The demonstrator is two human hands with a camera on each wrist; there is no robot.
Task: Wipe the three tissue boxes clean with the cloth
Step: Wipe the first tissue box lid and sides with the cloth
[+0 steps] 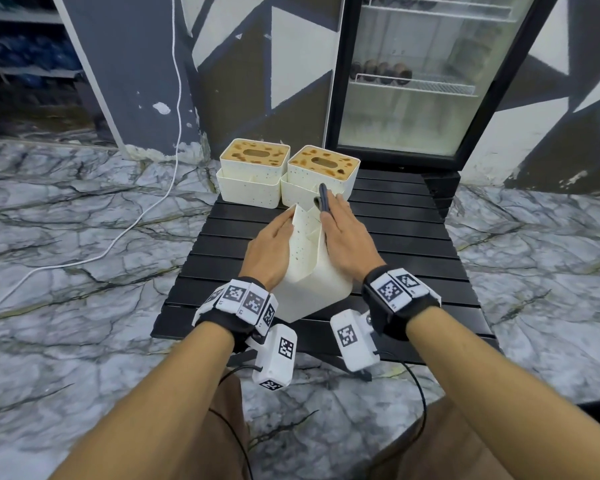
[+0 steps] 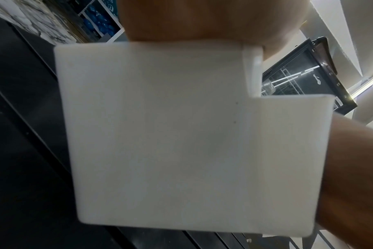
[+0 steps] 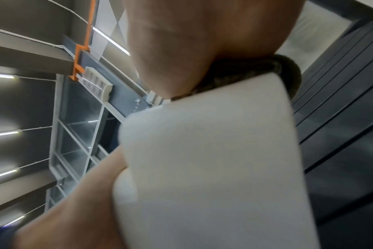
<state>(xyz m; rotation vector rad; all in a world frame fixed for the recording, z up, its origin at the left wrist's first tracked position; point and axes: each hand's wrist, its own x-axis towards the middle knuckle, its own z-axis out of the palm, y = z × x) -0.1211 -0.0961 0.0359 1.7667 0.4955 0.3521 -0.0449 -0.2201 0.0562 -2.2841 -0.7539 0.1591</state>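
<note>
Two cream tissue boxes with brown-stained tops stand side by side at the table's far edge, one on the left (image 1: 254, 157) and one on the right (image 1: 323, 164). The third cream tissue box (image 1: 309, 265) is tipped up between my hands at mid-table; its plain underside (image 2: 160, 134) fills the left wrist view. My left hand (image 1: 274, 244) lies flat along its left side with straight fingers. My right hand (image 1: 347, 237) presses the dark grey cloth (image 1: 323, 199) against the box's right face. The cloth pokes out past the fingers and sits wedged under the palm (image 3: 245, 74). Both thumbs are hidden.
The black slatted table (image 1: 395, 244) is small, with marble floor all around it. A glass-door fridge (image 1: 430, 74) stands just behind on the right. A white cable (image 1: 118, 233) trails over the floor on the left.
</note>
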